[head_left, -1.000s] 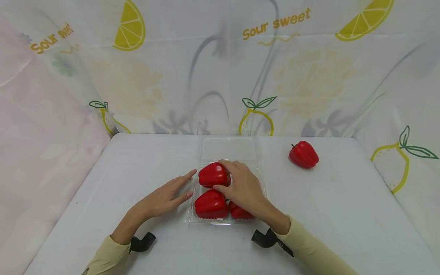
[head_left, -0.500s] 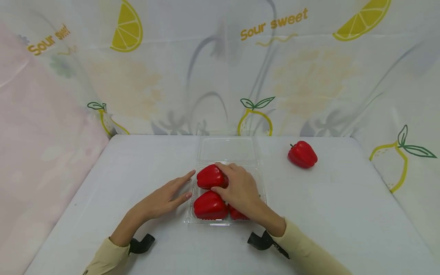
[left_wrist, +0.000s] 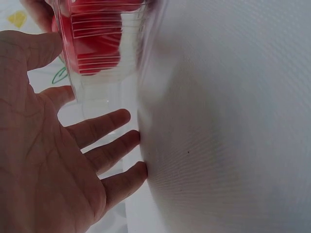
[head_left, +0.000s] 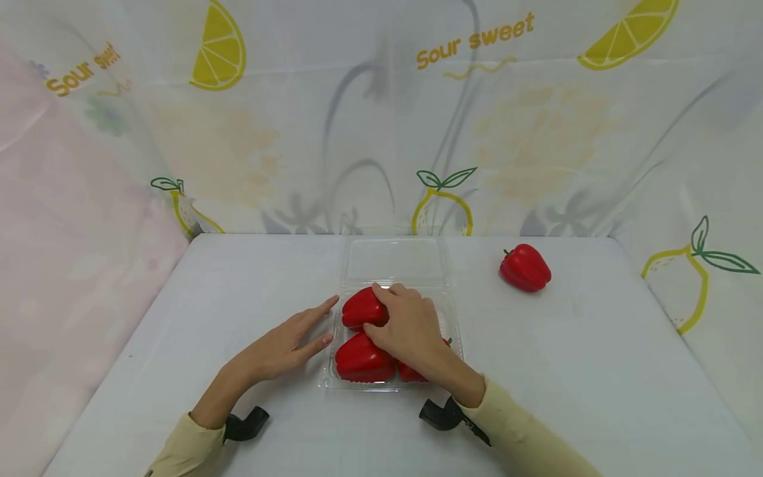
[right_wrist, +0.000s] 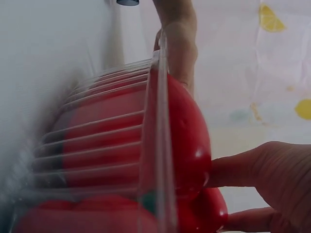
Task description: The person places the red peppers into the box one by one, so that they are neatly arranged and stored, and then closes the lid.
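Right hand (head_left: 408, 328) is curling over the far-left red pepper (head_left: 361, 309) in the clear plastic clamshell tray (head_left: 453, 317), thumb and fingers clamped on its glossy, lobed skin. Tray is sitting mid-tabletop, slightly toward the near edge, its flat open lid (head_left: 396, 260) lying toward the far edge. Near-left pepper (head_left: 361, 360) is lying in the tray too, a third pepper (head_left: 410, 373) mostly hidden under the right wrist. Left hand (head_left: 285, 343) is lying flat, fingers straight and apart, fingertips just beside the tray's left wall, gripping nothing. Loose pepper (head_left: 525, 267) is sitting well apart near the far right corner of the smooth white tabletop (head_left: 596, 371).

Left wrist view is showing the ribbed tray wall (left_wrist: 104, 53) with red behind it, which the head view is not resolving. Right wrist view is showing the ribbing close up and a thumb (right_wrist: 243, 170) pressing the pepper (right_wrist: 189, 141).

Versus a second ago, the gripped pepper is sitting lower in the tray, and the right hand has shifted slightly left
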The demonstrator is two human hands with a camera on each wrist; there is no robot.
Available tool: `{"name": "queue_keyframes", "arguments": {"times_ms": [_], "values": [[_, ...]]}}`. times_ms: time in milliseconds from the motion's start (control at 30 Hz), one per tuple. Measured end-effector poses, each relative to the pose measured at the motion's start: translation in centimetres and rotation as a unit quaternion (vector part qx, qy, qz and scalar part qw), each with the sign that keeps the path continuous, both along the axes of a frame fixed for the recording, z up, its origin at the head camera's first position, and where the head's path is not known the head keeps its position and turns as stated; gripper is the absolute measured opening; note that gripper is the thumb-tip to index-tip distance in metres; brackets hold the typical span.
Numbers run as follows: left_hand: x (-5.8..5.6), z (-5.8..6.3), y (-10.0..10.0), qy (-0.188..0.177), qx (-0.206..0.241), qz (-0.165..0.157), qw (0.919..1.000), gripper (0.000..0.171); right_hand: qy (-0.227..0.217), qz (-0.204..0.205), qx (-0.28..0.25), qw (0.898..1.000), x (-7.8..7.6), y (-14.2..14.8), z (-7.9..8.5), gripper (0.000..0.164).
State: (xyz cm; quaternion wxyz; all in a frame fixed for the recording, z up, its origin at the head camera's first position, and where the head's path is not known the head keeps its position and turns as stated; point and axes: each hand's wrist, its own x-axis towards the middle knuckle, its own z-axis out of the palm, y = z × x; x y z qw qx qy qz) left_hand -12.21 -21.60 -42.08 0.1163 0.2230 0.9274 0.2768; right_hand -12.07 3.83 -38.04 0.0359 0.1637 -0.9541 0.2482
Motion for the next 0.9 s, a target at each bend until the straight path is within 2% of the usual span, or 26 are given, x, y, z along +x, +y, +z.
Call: {"name": "queue_keyframes", "arguments": {"times_ms": [200,433,733,900], "values": [[0.0,0.0,0.1,-0.002,0.003,-0.002,1.0000,0.071,0.002,-0.003,0.007,1.000,-0.2,-0.1,-0.6,0.065],[0.0,0.1,0.1,0.001,0.007,-0.001,1.0000,0.072,-0.007,0.010,0.007,1.000,-0.2,0.4,-0.4,0.063],[0.0,0.1,0.0,0.003,0.013,-0.006,0.9999,0.071,-0.043,0.019,-0.020,0.999,-0.3,1.8,0.3,0.060],[0.1,0.2,-0.1,0.001,0.015,-0.005,0.9999,0.071,-0.045,0.018,-0.049,0.998,-0.2,2.5,0.8,0.055]]}}
